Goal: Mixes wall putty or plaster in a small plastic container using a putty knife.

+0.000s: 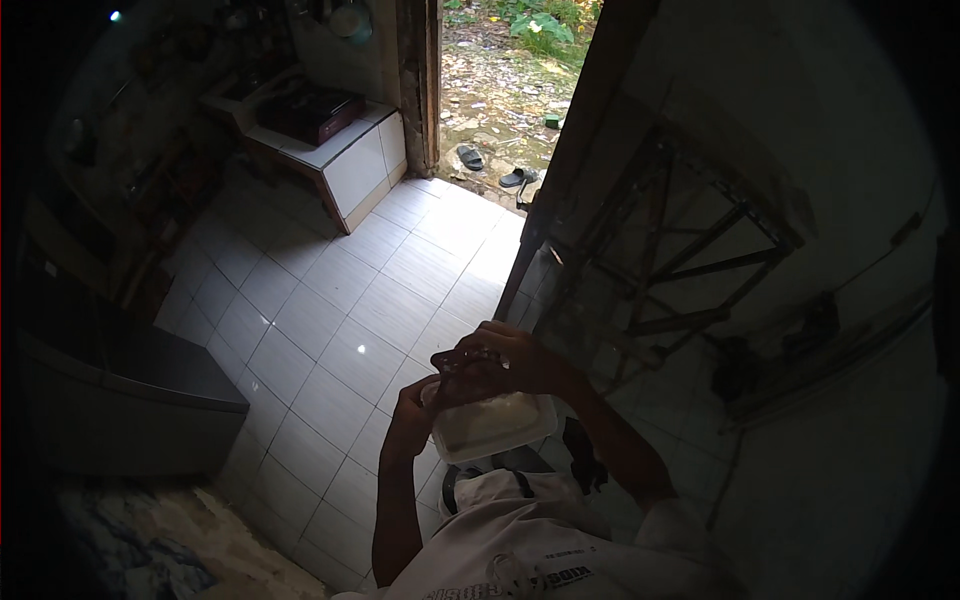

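In front of my body is a rectangular, translucent plastic container (548, 424) with something pale in it. My left hand (408, 412) is closed at the container's left far corner, fingers partly hidden. Over its far side lies a dark reddish-brown, shiny, crumpled thing (468, 378) that looks like a plastic packet. My right hand (520, 358) grips this packet from the right and above, with its fingers bent round it. In the dim light I cannot make out what the packet holds.
A doorway ahead opens onto littered ground with dark sandals (469, 157). At the far left a dark stove (312, 112) sits on a tiled counter (362, 165). A grey cabinet-like box (150, 400) stands left. A dark wooden frame (700, 250) leans at right.
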### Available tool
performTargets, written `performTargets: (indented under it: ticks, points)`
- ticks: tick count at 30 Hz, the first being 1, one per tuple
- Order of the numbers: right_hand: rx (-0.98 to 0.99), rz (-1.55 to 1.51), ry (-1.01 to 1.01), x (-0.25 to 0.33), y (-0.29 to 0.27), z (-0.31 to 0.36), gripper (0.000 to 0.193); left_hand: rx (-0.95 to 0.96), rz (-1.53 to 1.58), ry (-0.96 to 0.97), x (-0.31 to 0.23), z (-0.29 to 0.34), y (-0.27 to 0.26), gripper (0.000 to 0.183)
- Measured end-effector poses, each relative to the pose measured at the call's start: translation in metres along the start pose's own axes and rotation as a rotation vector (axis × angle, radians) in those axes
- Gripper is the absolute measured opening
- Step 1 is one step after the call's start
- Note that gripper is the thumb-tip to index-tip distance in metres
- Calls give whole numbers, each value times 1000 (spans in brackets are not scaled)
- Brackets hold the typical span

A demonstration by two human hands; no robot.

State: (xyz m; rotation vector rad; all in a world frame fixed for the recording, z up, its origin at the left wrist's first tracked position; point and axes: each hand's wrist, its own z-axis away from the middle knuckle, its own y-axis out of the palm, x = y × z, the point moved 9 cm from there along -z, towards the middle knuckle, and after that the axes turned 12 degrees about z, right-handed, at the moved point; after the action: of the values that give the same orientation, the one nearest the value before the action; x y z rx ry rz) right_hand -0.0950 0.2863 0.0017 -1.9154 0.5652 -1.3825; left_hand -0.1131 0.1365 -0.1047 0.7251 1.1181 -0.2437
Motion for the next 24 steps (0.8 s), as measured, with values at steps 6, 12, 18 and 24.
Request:
performTargets:
  ticks: [6, 12, 18, 24]
  points:
    - [-67, -152, 0, -30, -5, -5, 42, -82, 20, 21, 20, -16, -6, 36]
    - [-273, -492, 346, -154, 22, 26, 27, -226, 8, 15, 61, -41, -43, 31]
    - [-458, -813, 736, -279, 115, 96, 27, -340, 45, 24, 119, -71, -90, 24]
    - [-411, -890, 1261, -397, 266, 176, 25, -429, 60, -3, 218, -109, -164, 19]
